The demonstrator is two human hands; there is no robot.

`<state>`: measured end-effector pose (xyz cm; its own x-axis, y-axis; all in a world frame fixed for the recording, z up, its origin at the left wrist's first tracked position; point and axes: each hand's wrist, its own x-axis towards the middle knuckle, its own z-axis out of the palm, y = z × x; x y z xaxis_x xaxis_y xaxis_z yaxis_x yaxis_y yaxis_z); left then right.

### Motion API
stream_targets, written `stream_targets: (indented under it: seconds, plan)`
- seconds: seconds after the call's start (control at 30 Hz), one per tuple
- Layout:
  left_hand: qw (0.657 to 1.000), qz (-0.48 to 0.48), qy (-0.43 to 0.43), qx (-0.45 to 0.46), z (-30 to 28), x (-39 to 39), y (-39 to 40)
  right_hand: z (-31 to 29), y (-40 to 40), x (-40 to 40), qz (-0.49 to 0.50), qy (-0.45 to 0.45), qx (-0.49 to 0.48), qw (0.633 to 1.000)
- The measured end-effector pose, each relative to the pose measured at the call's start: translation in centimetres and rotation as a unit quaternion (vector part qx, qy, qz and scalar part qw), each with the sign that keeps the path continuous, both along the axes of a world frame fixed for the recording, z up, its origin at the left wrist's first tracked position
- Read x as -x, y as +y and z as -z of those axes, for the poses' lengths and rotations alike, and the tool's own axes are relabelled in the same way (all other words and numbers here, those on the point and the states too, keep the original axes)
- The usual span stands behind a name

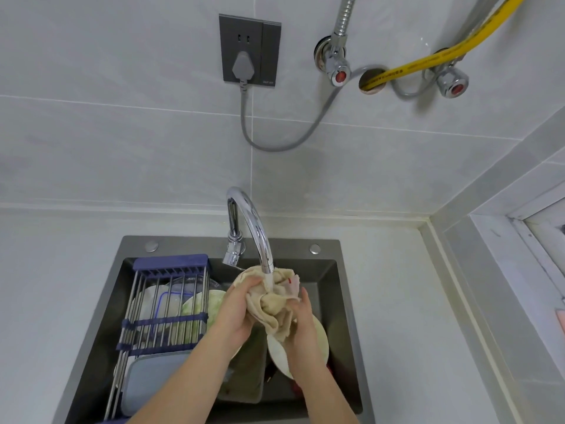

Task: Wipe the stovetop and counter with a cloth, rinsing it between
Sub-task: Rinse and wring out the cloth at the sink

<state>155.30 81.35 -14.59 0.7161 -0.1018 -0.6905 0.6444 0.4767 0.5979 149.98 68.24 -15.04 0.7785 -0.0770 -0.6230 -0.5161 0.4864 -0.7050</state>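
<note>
Cloth [276, 304] bunched between both hands under tap [260, 234] stream, over sink [333, 289]; gripped by left hand [237, 313] and right hand [301, 319], equally near.

Beige cloth [276, 304] with a red mark, chrome tap [255, 228], dark grey sink [333, 289], navy-framed steel rack [165, 304], yellow hose [428, 58], pale grey wall tiles [122, 142], white worktop [397, 316].

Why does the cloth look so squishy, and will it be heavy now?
The cloth is probably floppy: it bunches in folds between the left hand and right hand. Water from the tap runs onto it, so it is likely heavier and drippy.
</note>
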Motion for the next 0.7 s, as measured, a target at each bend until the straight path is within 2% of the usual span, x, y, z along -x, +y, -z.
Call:
stream_targets:
  seconds: [0.03, 0.1, 0.2, 0.3, 0.33, 0.4, 0.47, 0.57, 0.7]
  plan:
    - [1.000, 0.008, -0.006, 0.005, -0.3, -0.2, -0.1, -0.8, 0.1, -0.3, 0.011, -0.001, -0.067, 0.998]
    - [0.999, 0.030, -0.024, 0.005, -0.6, -0.6, 0.0, -2.3, 0.0, -0.6, 0.013, -0.023, -0.139, 0.990]
    - [0.990, 0.096, -0.078, -0.066, -1.1, -1.5, 1.0, -3.6, -0.4, -1.6, 0.003, -0.004, -0.107, 0.994]
    - [0.980, 0.152, -0.084, -0.100, -0.9, -1.8, 1.7, -2.8, 0.5, -3.0, -0.039, 0.082, 0.027, 0.995]
    - [0.981, 0.154, -0.072, -0.096, -0.7, -1.8, 1.6, -2.3, 1.0, -3.2, -0.054, 0.071, 0.092, 0.992]
    - [0.984, 0.131, -0.056, -0.105, -0.3, -1.6, 0.7, -1.4, 2.3, -3.1, -0.073, -0.013, 0.203, 0.976]
    - [0.987, 0.098, -0.026, -0.129, -0.3, -1.5, -0.3, -0.6, 3.5, -2.8, -0.090, -0.056, 0.316, 0.943]
    - [0.983, 0.077, 0.011, -0.166, -0.6, -1.8, -1.3, 0.4, 4.4, -3.2, -0.063, -0.059, 0.409, 0.908]
    - [0.970, 0.047, -0.026, -0.237, 0.1, -1.9, -1.6, 0.5, 4.0, -4.0, -0.082, -0.078, 0.491, 0.864]
